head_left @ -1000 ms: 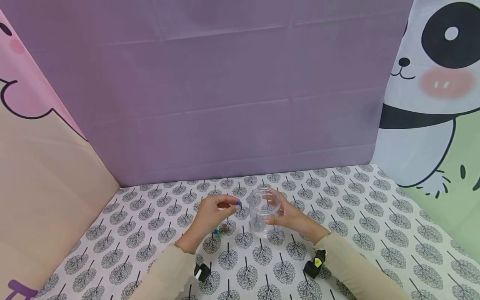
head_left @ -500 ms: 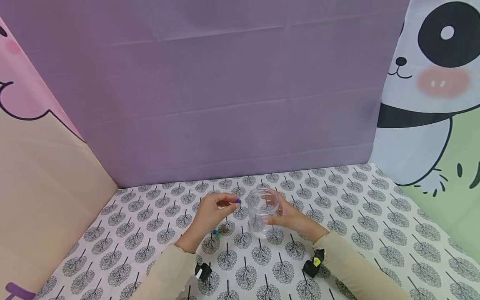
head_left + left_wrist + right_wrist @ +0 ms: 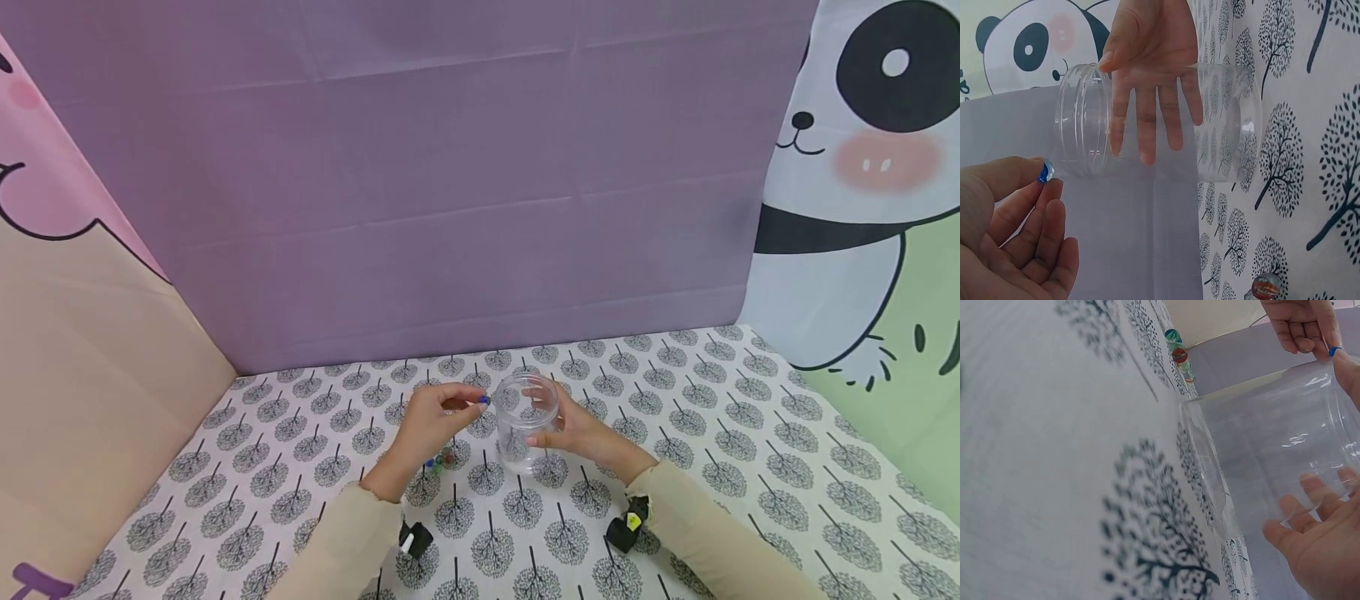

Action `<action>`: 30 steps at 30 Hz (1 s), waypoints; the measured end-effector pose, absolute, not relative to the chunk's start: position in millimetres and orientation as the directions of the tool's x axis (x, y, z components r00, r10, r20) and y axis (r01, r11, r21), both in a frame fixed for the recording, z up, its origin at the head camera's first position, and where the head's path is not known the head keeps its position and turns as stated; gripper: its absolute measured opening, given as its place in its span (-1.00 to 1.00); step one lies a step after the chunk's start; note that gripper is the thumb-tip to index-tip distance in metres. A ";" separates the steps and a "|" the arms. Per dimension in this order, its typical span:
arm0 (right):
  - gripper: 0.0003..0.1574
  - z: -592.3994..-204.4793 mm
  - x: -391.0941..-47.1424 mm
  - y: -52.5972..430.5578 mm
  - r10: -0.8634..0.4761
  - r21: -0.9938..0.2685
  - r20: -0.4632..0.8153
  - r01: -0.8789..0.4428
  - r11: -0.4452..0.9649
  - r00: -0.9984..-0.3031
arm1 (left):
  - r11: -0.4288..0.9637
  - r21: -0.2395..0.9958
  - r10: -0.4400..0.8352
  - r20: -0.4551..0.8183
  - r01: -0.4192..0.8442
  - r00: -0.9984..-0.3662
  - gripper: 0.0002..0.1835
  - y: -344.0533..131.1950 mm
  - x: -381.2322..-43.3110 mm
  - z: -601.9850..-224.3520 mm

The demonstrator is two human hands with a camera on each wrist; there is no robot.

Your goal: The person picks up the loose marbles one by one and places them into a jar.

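Note:
A blue-and-clear glass marble (image 3: 1046, 170) is pinched between the thumb and index finger of my left hand (image 3: 433, 418). It is just left of the mouth of a clear plastic jar (image 3: 516, 446), close to the rim. The jar stands upright on the cloth, its threaded neck at the top. My right hand (image 3: 583, 435) grips the jar from the right side, thumb in front and fingers spread round the back. Through the see-through wall in the left wrist view, the fingers of the right hand (image 3: 1147, 119) show.
Several glass marbles, among them a reddish-brown marble (image 3: 1267, 286) and a green marble (image 3: 1173, 335), lie clustered on the tree-patterned cloth (image 3: 315, 467), left of the jar near my left wrist. A purple backdrop (image 3: 465, 200) rises behind the table, with printed side panels.
My left hand has shifted slightly right with the blue marble, nearer the jar's rim. The right hand and jar hold still; the head view has turned a little.

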State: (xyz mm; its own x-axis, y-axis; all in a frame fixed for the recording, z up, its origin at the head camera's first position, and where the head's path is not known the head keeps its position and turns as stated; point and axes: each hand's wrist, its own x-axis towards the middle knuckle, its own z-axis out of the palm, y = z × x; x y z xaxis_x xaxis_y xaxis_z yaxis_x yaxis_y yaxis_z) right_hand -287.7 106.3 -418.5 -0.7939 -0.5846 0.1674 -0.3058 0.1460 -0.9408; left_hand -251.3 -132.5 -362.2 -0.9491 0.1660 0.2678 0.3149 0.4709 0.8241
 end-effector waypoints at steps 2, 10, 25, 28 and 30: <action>0.15 -418.5 -287.8 106.6 -0.584 -0.940 0.169 -0.308 0.146 -0.794 | 0.465 0.828 0.169 0.264 0.313 -0.950 -0.84 -132.0 -251.7 -362.0; 0.13 -421.2 -287.4 108.6 -0.579 -0.948 0.142 -0.279 0.155 -0.803 | 0.437 0.853 0.181 0.227 0.285 -0.957 -0.82 -129.9 -253.1 -362.7; 0.15 -418.7 -284.7 108.4 -0.580 -0.953 0.144 -0.270 0.138 -0.802 | 0.400 0.857 0.178 0.274 0.324 -0.945 -0.82 -125.6 -255.8 -365.0; 0.14 -418.5 -285.1 108.4 -0.580 -0.949 0.149 -0.280 0.143 -0.801 | 0.400 0.851 0.176 0.293 0.340 -0.940 -0.82 -125.4 -257.3 -366.4; 0.14 -418.6 -285.4 108.4 -0.579 -0.948 0.147 -0.281 0.147 -0.802 | 0.398 0.851 0.174 0.296 0.342 -0.939 -0.82 -125.3 -258.2 -367.1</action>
State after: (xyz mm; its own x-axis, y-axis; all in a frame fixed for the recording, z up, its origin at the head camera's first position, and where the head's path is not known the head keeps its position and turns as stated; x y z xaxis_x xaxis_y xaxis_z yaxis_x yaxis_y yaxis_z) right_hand -285.4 108.4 -418.6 -0.8017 -0.5792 0.1475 -0.2808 0.1471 -0.9484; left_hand -258.2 -125.3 -367.1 -0.9392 0.1744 0.2959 0.3420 0.3978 0.8514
